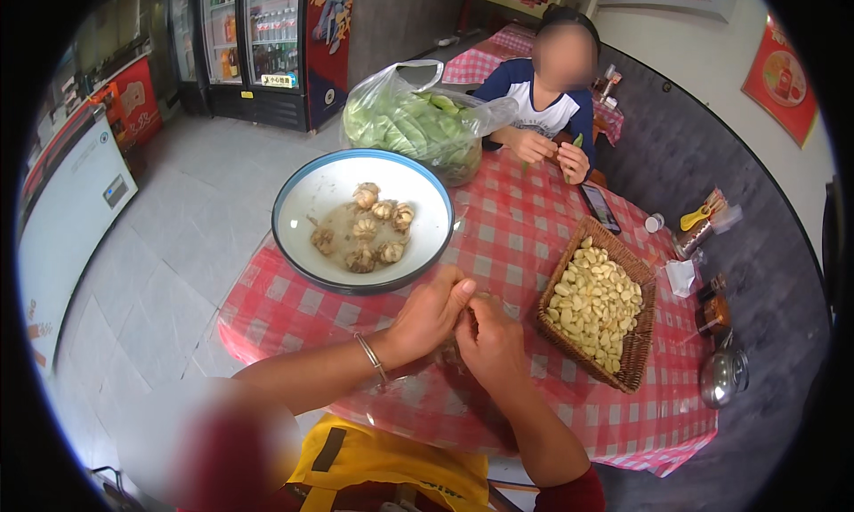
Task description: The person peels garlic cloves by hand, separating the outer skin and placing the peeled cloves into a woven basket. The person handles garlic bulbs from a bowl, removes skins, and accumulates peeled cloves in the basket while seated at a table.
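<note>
My left hand (pixel 434 313), with a bracelet (pixel 371 359) at the wrist, meets my right hand (pixel 494 341) over the near part of the table. Fingers on both are curled and pressed together at the tips; whatever sits between them is hidden. Just beyond my left hand stands a white enamel bowl (pixel 307 190) with a blue rim. Several unpeeled garlic bulbs (pixel 365 229) lie at its bottom amid brownish bits. To the right of my right hand is a wicker basket (pixel 570 355) filled with peeled garlic cloves (pixel 598 300).
Behind the bowl rests a plastic bag of green pods (pixel 405 128). Across the red checked table (pixel 498 232) a person (pixel 544 94) handles a green pod. A phone (pixel 600 208), a seasoning jar (pixel 694 236) and a metal pot (pixel 724 376) line the right side.
</note>
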Demonstrator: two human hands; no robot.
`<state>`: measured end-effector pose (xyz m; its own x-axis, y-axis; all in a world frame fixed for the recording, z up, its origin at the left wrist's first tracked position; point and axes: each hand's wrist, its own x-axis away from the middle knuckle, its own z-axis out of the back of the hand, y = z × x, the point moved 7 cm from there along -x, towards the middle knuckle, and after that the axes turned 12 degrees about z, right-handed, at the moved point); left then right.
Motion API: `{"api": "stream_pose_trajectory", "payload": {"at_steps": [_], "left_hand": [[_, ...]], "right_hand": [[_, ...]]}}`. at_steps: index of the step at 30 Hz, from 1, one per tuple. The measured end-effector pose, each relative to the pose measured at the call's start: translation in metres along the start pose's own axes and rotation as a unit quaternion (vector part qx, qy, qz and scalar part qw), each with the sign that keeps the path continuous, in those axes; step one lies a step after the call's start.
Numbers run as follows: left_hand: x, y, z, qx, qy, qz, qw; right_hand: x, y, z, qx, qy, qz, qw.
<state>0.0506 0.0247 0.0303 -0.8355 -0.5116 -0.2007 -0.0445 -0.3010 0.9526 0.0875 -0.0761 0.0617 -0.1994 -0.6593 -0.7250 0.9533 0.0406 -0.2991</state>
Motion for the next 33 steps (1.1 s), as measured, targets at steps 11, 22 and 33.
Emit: {"api": "stream_pose_trajectory", "payload": {"at_steps": [11, 22, 33], "left_hand": [[-0.002, -0.018, -0.01, 0.027, -0.072, 0.05, 0.996], [-0.001, -0.014, -0.014, 0.147, -0.067, 0.048, 0.986], [-0.002, -0.004, -0.019, 0.224, -0.156, 0.063, 0.96]], "right_hand": [[0.006, 0.004, -0.001, -0.033, 0.007, -0.004, 0.999], [0.001, 0.003, 0.004, -0.112, 0.048, -0.068, 0.99], [0.02, 0.05, -0.005, -0.377, 0.133, -0.315, 0.861]]}}
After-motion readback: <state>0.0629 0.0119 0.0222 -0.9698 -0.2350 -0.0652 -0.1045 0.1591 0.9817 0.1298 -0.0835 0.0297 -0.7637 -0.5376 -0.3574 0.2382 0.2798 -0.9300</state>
